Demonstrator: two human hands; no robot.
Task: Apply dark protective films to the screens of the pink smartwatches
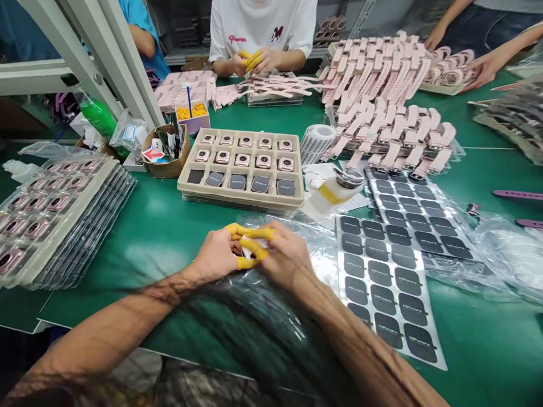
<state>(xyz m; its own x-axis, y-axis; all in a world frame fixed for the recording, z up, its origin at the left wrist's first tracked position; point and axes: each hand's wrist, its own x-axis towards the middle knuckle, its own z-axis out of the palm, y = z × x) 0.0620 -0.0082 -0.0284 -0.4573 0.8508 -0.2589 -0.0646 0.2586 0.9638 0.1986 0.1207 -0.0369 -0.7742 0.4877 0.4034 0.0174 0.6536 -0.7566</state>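
Observation:
My left hand [215, 253] and my right hand [289, 249] meet over the table in front of me, both with yellow finger cots on the fingertips. Their fingers are closed around a small object that is mostly covered. A bit of white wipe [248, 252] shows under the right fingers, and something dark shows by the left ones. Just beyond is a beige tray [240, 200] of watch cases [242, 160]; those in its front row carry dark square film stickers [259, 184]. A clear plastic sheet [292, 316] lies under my hands.
Sheets of dark stickers [384, 288] and a metal-topped bottle [339, 189] are on the right. Stacked watch trays [63, 209] stand left, near a cardboard box [166, 164] of tools. Pink straps [377, 73] fill the back, where co-workers' hands [253, 60] are busy. A sticker roll [318, 141] stands behind.

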